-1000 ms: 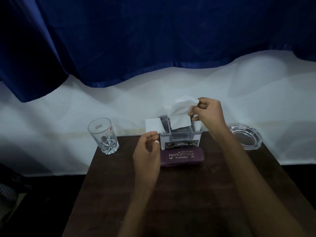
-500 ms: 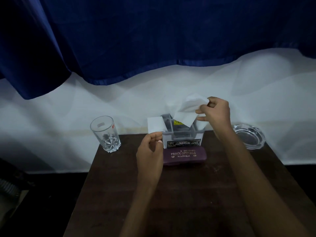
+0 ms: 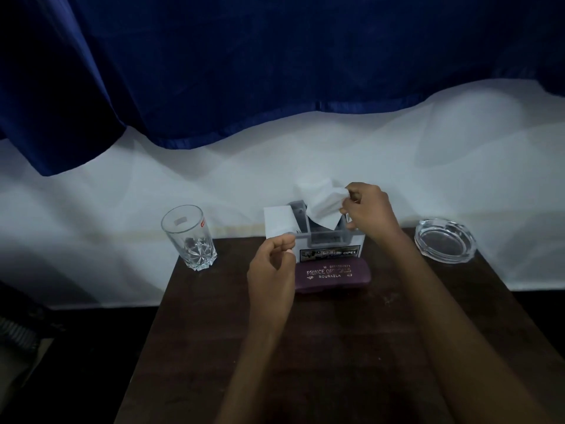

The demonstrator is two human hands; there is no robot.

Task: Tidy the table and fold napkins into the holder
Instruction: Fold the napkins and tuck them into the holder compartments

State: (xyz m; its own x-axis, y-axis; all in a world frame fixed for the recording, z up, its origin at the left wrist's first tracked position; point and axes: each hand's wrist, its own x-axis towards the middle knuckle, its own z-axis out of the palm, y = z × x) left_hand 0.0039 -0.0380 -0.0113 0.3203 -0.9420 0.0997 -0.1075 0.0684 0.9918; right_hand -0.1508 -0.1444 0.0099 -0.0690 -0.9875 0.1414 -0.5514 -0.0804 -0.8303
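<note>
My right hand (image 3: 371, 212) is up over the back of the table, thumb and forefinger pressed together on one edge of a crumpled white paper napkin (image 3: 321, 203), the other fingers curled loosely beneath. The crumpled napkin hangs from that pinch with its lower point dipping into the open top of the grey translucent plastic napkin holder (image 3: 330, 238), a small box with a dark printed label on its front. My left hand (image 3: 270, 270) is lower and nearer to me, at the holder's left front corner, fingers curled in and thumb tip meeting forefinger right at the bottom edge of a flat white folded napkin (image 3: 278, 221) that stands upright against the holder's left side; I cannot tell whether my fingertips really grip that napkin or only touch it. Just in front of the holder, touching it or nearly so, a maroon oblong spectacle case (image 3: 333, 275) with gold lettering lies flat on the dark brown wooden table (image 3: 336, 347). A clear drinking glass with a cut star base (image 3: 188, 237) stands upright at the far left corner, well apart from the holder, and a clear round glass ashtray (image 3: 444, 246) sits at the far right corner. Behind the table, a deep blue curtain (image 3: 275, 56) hangs over a white cloth backdrop (image 3: 122, 194).
</note>
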